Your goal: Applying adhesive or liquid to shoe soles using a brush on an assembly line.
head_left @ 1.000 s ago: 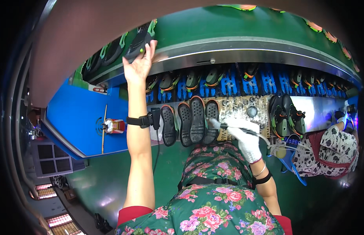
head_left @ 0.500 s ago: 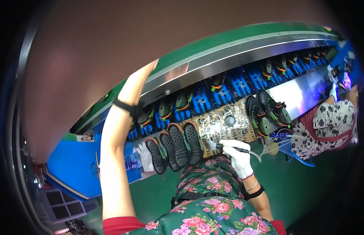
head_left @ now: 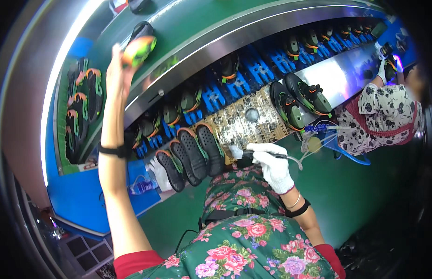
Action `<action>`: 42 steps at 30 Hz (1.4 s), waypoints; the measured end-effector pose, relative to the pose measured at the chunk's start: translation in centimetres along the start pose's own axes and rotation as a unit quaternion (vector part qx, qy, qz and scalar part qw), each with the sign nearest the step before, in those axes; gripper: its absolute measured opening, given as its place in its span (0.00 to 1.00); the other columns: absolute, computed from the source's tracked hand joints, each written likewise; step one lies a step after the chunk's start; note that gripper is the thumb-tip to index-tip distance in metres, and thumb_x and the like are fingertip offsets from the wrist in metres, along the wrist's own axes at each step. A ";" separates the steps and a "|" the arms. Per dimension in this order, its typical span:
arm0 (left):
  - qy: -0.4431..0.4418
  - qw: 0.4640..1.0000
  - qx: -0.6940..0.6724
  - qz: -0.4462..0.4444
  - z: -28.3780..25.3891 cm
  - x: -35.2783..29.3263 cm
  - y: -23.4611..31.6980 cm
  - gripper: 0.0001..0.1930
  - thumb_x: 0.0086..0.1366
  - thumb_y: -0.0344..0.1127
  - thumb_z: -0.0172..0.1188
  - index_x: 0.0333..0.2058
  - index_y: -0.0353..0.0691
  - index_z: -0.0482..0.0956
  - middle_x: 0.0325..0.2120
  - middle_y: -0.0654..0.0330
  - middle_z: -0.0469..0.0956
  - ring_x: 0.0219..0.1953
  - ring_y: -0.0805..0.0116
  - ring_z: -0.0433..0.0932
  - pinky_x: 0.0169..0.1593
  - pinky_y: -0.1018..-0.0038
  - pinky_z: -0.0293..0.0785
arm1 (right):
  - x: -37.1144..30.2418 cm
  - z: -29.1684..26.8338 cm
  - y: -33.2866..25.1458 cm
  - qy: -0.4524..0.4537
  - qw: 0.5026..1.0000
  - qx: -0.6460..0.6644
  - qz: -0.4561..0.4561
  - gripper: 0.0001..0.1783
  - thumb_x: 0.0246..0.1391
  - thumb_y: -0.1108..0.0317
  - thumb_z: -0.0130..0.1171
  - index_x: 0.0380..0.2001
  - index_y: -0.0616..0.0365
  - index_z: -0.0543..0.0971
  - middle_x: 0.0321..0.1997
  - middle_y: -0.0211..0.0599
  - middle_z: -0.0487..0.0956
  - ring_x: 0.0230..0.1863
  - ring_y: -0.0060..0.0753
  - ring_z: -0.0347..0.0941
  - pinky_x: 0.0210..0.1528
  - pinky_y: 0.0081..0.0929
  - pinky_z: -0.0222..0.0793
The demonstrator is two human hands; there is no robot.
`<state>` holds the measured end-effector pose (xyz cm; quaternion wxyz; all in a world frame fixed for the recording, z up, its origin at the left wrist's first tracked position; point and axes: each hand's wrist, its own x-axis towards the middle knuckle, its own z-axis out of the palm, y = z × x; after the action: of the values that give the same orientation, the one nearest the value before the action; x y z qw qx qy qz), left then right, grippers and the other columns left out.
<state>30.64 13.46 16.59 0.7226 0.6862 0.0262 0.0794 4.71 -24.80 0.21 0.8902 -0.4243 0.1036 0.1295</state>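
Observation:
My bare left hand is stretched over the green conveyor belt, its fingers closed on a dark shoe with a bright orange and green end; that end is blurred. My right hand, in a white knitted glove, grips a brush with pale bristles and a dark handle, with a thin tube running out behind. The bristles are close to the near edge of a taped cardboard sheet. Left of the brush stand several dark shoe soles with orange and green rims, side by side.
Two dark shoes rest at the cardboard's right end. Behind it runs a row of blue holders, several bearing shoes. More shoes lie on the belt at far left. A co-worker works at right. A plastic bottle lies at left.
A large blurred brown shape over the upper left is gone, and the view has shifted. My left hand, hidden before, now shows with the shoe. My right hand still holds the brush.

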 end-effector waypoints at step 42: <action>-0.092 0.668 -0.718 -0.174 12.7 -33.1 -14.2 0.55 0.63 0.85 0.26 0.67 0.42 0.67 0.58 0.52 0.77 0.56 0.56 0.78 0.61 0.57 0.75 | 2.7 10.4 -4.2 -0.183 0.811 -0.447 -0.331 0.10 0.52 0.83 0.66 0.39 0.66 0.85 0.39 0.45 0.85 0.26 0.24 0.78 0.28 0.21 0.72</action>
<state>0.95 -4.71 0.81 0.9914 -0.0575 0.0135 -0.1170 9.41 -18.89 8.91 0.5937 -0.7525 -0.2774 -0.0652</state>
